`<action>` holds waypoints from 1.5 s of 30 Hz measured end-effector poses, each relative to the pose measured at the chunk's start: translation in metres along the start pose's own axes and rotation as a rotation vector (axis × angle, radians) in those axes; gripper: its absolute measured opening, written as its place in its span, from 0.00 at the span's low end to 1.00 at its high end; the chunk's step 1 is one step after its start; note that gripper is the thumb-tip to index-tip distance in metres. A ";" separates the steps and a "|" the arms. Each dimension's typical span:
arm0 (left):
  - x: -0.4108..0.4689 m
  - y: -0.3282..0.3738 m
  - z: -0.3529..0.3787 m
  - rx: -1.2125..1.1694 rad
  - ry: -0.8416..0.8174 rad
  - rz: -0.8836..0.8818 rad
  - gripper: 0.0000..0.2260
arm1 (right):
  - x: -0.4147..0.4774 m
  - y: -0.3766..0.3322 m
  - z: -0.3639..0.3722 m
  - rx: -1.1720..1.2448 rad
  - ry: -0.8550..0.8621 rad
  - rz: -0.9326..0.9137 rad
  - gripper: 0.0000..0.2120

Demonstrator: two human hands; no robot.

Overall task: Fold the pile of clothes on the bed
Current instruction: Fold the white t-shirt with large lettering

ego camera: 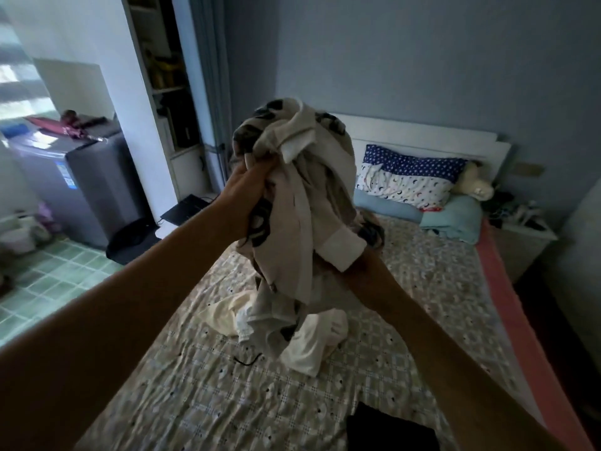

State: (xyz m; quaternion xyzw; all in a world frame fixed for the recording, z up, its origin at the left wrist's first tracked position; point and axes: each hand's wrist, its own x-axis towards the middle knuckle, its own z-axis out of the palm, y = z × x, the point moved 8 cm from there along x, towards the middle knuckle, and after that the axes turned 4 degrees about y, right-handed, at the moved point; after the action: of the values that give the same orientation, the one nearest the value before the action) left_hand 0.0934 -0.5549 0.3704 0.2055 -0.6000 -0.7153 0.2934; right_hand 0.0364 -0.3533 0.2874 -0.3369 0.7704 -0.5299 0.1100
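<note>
the left hand (248, 193) is raised above the middle of the bed (182, 395), and its fingers are curled tight into a soft cream garment (304, 193) with dark printed marks. the cloth is bunched in a round crumpled lump above the fist and hangs down in long loose folds. a white ribbed cuff (344, 250) of it lies over the right hand (357, 268); this hand touches the garment from below, but the fingers are covered, so i cannot tell if they pinch or are spread. the lower end of the garment reaches the pile of clothes (302, 340), a low heap of pale, wrinkled fabric in the middle of the bed. the bed cover is thin and quilted, with a check pattern and small dark dots. a flat black cloth (390, 429) lies at the near edge. at the head edge lies a pillow (409, 179) with blue starred fabric, on a light blue cushion (455, 218).
</note>
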 end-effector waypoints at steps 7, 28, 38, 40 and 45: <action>0.042 0.035 -0.066 0.061 0.087 0.022 0.15 | 0.031 -0.033 -0.044 0.261 0.330 -0.012 0.14; 0.023 0.071 -0.099 0.501 -0.591 0.451 0.30 | 0.120 -0.172 0.037 0.390 0.657 0.205 0.16; 0.035 0.033 -0.092 0.402 -0.358 0.468 0.12 | 0.126 -0.193 0.008 0.337 0.712 0.103 0.19; 0.039 0.064 -0.087 0.322 -0.325 0.450 0.16 | 0.126 -0.195 0.006 0.324 0.542 0.093 0.36; 0.038 0.127 -0.043 0.368 -0.362 0.605 0.18 | 0.119 -0.207 0.047 0.003 0.131 -0.136 0.52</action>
State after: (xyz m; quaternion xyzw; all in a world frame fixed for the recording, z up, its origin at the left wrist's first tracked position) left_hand 0.1146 -0.6253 0.4883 -0.0608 -0.7937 -0.5017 0.3386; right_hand 0.0553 -0.5072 0.4748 -0.3529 0.7507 -0.5580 0.0237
